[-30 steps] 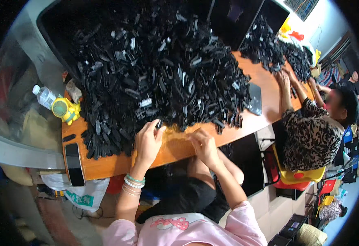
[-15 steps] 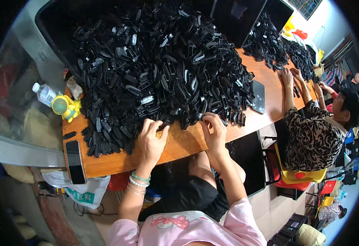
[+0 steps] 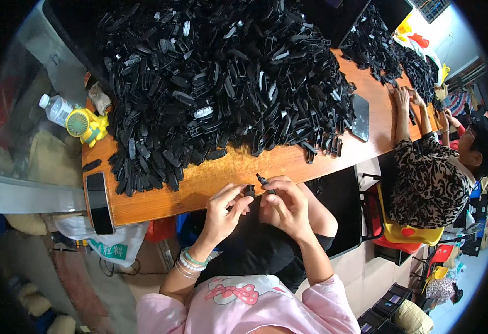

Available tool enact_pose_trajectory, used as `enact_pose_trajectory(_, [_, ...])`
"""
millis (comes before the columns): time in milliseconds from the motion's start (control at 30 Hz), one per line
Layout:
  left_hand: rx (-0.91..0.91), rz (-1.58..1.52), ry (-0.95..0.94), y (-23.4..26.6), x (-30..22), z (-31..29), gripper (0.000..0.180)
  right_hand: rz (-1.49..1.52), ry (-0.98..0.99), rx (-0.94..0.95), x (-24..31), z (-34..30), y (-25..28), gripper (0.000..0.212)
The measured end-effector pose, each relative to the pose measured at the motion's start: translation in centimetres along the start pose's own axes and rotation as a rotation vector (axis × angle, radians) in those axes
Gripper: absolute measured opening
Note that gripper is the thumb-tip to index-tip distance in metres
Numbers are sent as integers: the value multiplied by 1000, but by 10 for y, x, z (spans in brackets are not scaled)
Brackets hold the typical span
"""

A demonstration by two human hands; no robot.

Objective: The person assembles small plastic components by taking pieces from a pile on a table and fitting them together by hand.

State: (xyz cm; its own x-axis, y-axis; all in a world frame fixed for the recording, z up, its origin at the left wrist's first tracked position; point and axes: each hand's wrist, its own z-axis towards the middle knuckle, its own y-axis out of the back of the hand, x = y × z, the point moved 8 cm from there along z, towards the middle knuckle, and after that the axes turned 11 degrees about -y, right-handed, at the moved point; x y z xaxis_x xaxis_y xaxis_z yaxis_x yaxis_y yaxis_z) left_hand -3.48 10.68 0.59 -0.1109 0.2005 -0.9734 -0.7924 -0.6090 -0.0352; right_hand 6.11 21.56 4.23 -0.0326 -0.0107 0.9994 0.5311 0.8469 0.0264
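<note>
My left hand (image 3: 225,210) pinches a small black plastic part (image 3: 249,191) between thumb and fingers, just off the table's front edge. Close beside it, my right hand (image 3: 289,207) grips another black plastic piece (image 3: 262,180), narrow and pointing up to the left. A small gap separates the two parts. Beyond my hands, a large heap of black plastic parts (image 3: 216,89) covers much of the wooden table (image 3: 210,181). Most pieces in it are long and narrow, some with shiny grey faces. Exactly what kind of part they are, I cannot tell.
A phone (image 3: 99,203) lies at the table's left edge, near a yellow toy-shaped fan (image 3: 88,127) and a plastic bottle (image 3: 58,109). A dark flat device (image 3: 360,118) rests right of the heap. A co-worker (image 3: 430,181) sits at the right, hands on the table.
Both hands have drawn back from the heap's near edge toward my body and closer together, each now with a black part. The view has shifted slightly.
</note>
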Motion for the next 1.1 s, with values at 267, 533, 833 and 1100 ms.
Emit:
enact_pose_trajectory(267, [18,241,-184,11,-36,3,24,-445,20,72,7,-4,-18,44])
enact_pose_trajectory(533, [95,386,-353,7,-68,11,23,-578,166,49,14,-12,-27,44])
enact_pose_trajectory(833, [-18,-161,96,13,-19,-4,23,-256,-85,-35,-7,-8,-23,33])
enact_pose_trajectory(1100, [18,-71,78,34,5,9,21,-247,-304,187,-29,5,-24,14])
